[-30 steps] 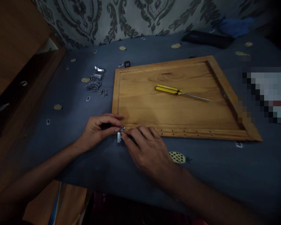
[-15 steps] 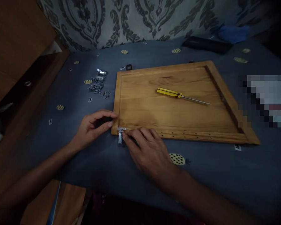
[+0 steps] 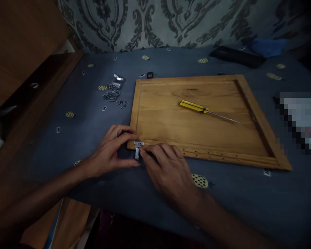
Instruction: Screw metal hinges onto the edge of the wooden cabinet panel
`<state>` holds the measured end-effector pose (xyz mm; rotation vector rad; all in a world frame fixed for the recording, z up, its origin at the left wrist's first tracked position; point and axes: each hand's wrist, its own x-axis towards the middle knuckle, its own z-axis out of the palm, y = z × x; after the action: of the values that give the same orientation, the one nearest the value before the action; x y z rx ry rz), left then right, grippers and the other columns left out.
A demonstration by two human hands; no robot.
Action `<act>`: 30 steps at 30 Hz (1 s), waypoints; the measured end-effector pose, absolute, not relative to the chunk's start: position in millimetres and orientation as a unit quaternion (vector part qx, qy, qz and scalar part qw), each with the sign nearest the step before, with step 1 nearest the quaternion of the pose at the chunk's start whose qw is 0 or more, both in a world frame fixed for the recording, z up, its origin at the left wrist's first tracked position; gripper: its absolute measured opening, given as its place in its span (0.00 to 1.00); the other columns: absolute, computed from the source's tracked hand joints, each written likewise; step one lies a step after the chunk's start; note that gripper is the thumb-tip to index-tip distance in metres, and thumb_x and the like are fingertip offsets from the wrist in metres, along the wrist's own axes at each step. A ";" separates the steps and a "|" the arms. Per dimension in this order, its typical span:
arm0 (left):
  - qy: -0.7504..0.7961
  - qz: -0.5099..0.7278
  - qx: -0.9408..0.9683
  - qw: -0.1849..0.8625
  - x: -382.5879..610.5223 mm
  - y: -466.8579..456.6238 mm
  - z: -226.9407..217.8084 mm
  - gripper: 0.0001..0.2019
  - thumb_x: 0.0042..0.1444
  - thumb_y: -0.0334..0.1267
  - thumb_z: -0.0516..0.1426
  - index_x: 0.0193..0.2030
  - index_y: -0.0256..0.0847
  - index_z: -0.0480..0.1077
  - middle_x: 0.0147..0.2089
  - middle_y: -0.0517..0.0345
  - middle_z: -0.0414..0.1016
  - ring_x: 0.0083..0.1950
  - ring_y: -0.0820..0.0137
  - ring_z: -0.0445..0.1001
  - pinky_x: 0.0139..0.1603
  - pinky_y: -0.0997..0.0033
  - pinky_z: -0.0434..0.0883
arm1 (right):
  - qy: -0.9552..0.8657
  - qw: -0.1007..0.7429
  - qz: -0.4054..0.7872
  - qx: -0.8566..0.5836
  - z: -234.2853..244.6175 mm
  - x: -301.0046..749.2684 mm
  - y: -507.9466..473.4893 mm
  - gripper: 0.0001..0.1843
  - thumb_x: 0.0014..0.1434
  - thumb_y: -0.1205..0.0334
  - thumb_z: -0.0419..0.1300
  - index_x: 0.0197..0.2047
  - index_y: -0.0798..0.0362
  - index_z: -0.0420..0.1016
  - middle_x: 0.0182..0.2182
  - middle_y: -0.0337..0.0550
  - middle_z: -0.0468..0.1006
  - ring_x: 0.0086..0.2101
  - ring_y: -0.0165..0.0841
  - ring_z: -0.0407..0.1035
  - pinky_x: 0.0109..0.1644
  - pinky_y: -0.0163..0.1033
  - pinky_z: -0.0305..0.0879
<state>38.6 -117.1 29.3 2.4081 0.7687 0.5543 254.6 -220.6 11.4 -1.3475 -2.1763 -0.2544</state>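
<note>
A small, shiny T-shaped metal bracket (image 3: 137, 149) sits at the near left corner of a framed wooden panel (image 3: 166, 117), its stem hanging past the near edge. My right hand (image 3: 168, 166) pinches the bracket's right side between bent fingers, the other fingers resting along the panel's near edge. On the other side, my left hand (image 3: 114, 150) is open, thumb and fingers spread. Its fingertips touch the panel's left corner, and its thumb lies just below the bracket's stem. Across the panel lies a yellow-handled screwdriver (image 3: 194, 106), its shaft pointing right.
Left of the panel, several metal fittings (image 3: 116, 83) and loose screws (image 3: 121, 103) lie on the blue patterned cloth (image 3: 93, 93). A black case (image 3: 237, 57) and a blue cloth (image 3: 268, 46) are at the back right. A wooden cabinet (image 3: 23, 45) borders the left side.
My left hand has moved right and opened wider, its thumb now down beside the bracket's lower end. My right hand stays at the bracket. The whole view has shifted slightly.
</note>
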 end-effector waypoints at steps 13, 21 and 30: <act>0.293 0.197 0.898 0.262 38.6 -118.1 27.4 0.24 0.61 0.53 0.73 0.59 0.45 0.80 0.64 0.47 0.74 0.64 0.52 0.72 0.66 0.51 0.74 | -0.812 0.279 -0.098 -0.502 12.2 254.4 -221.0 0.14 0.74 0.75 0.55 0.54 0.61 0.82 0.41 0.49 0.82 0.42 0.43 0.65 0.45 0.47 0.62; 0.305 0.208 0.889 0.269 39.1 -117.2 25.0 0.23 0.58 0.51 0.75 0.57 0.48 0.82 0.63 0.48 0.75 0.63 0.52 0.72 0.66 0.49 0.74 | -0.808 0.289 -0.096 -0.504 12.9 253.8 -220.9 0.14 0.74 0.74 0.54 0.52 0.61 0.82 0.39 0.48 0.83 0.41 0.42 0.67 0.45 0.48 0.64; 0.298 0.208 0.892 0.268 38.3 -116.6 25.2 0.23 0.58 0.51 0.75 0.57 0.49 0.81 0.63 0.49 0.75 0.62 0.54 0.72 0.64 0.52 0.75 | -0.773 0.357 -0.023 -0.523 12.9 258.1 -219.5 0.14 0.76 0.71 0.54 0.56 0.63 0.80 0.42 0.52 0.84 0.43 0.41 0.74 0.47 0.46 0.74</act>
<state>38.3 -116.6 25.2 2.4078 0.8030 0.5605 258.1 -219.5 12.9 -1.3505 -1.9963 -0.0599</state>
